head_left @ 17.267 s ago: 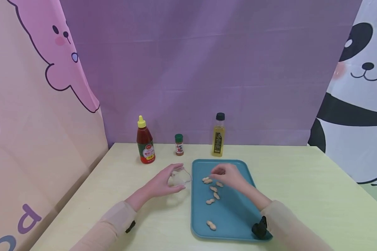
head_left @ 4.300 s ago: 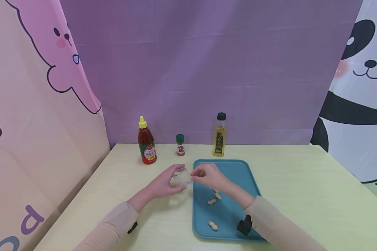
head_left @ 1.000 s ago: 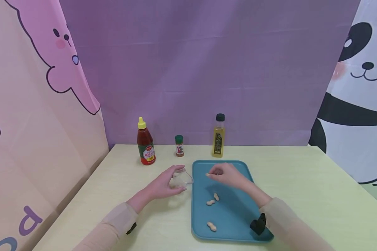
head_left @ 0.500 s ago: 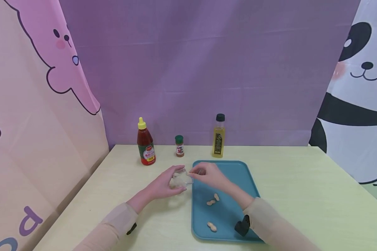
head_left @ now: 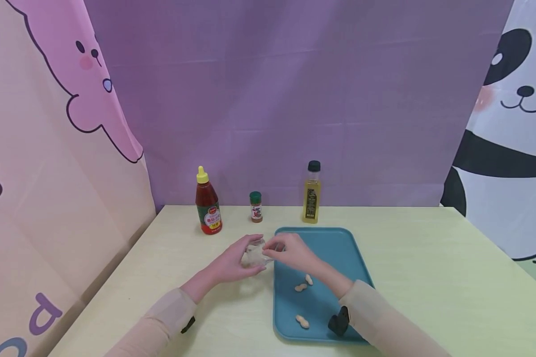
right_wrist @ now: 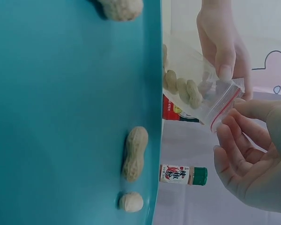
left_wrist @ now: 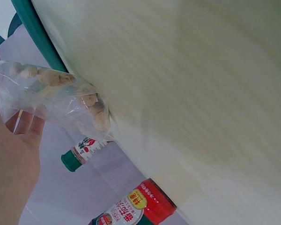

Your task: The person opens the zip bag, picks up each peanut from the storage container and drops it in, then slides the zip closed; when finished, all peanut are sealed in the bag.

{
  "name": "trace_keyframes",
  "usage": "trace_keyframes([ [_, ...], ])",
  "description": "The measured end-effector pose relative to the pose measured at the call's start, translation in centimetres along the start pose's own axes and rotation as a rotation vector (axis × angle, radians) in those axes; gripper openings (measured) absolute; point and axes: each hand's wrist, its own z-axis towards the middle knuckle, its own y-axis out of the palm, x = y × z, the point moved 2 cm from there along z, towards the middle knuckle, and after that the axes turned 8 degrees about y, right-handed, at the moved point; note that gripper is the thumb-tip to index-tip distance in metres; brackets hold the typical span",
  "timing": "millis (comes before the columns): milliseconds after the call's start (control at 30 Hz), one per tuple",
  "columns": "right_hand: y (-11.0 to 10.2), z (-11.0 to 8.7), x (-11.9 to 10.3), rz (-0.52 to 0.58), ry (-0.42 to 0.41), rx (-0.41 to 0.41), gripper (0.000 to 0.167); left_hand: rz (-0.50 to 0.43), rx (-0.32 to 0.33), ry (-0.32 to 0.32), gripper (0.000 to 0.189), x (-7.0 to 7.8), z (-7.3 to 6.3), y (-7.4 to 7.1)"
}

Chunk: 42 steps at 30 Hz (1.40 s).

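My left hand (head_left: 236,260) holds a clear zip-lock bag (left_wrist: 51,101), thumb and fingers around its sides and its mouth turned right. Several unshelled peanuts lie inside the bag, plain in both wrist views. At the mouth, beside the red zip line, are the pinched thumb and fingertips of my right hand (head_left: 290,250). The peanut they carried is hidden there by the fingers and bag. Three more peanuts rest on the blue tray (head_left: 335,263): one near the front (head_left: 302,322) and two close together, the lower peanut (head_left: 301,287) and the upper peanut (head_left: 309,279).
Along the back of the pale table (head_left: 420,267) stand a ketchup bottle (head_left: 209,208), a small green-capped seasoning jar (head_left: 256,207) and an oil bottle (head_left: 311,193). A purple cloth (head_left: 277,99) hangs behind them.
From over the tray, my right hand has moved left to the bag's mouth with a peanut pinched. Over the longer span, several peanuts have left the tray. My left hand stays put.
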Motion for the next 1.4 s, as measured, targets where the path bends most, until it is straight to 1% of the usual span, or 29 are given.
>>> trace_keyframes([
  [167,-0.2,-0.1,0.2,0.000,-0.014,0.000,0.018,0.001,0.000,-0.005,0.076,-0.1,0.0,0.0],
  [333,-0.5,-0.3,0.6,0.018,-0.005,-0.001,0.021,-0.006,0.000,-0.007,0.076,-0.3,0.0,0.1],
  [467,-1.1,-0.6,0.9,0.006,-0.002,0.008,0.019,-0.009,0.000,-0.009,0.077,-0.3,0.1,0.1],
  [700,-2.0,-1.5,2.3,-0.031,-0.011,0.011,0.017,-0.005,-0.004,-0.011,0.078,-0.2,0.1,0.2],
  [867,-2.7,-2.4,3.4,-0.055,-0.018,-0.002,0.021,0.004,0.000,-0.001,0.076,-0.2,0.1,0.2],
  [1033,-3.6,-3.2,4.3,-0.088,0.036,-0.037,0.025,0.008,0.001,0.001,0.077,-0.1,0.1,0.1],
  [1100,-3.9,-3.4,4.7,-0.102,0.060,-0.064,0.025,0.008,0.001,-0.005,0.077,0.0,0.1,0.1],
  [1233,-4.2,-3.8,5.4,-0.128,0.090,-0.132,0.026,0.023,0.005,0.012,0.076,0.2,0.1,0.0],
  [1333,-4.2,-4.0,5.8,-0.138,0.093,-0.173,0.027,0.036,0.006,0.029,0.075,0.2,0.1,0.0],
  [1400,-4.2,-4.1,6.0,-0.136,0.108,-0.191,0.025,0.037,0.003,0.023,0.075,0.2,0.1,0.1],
])
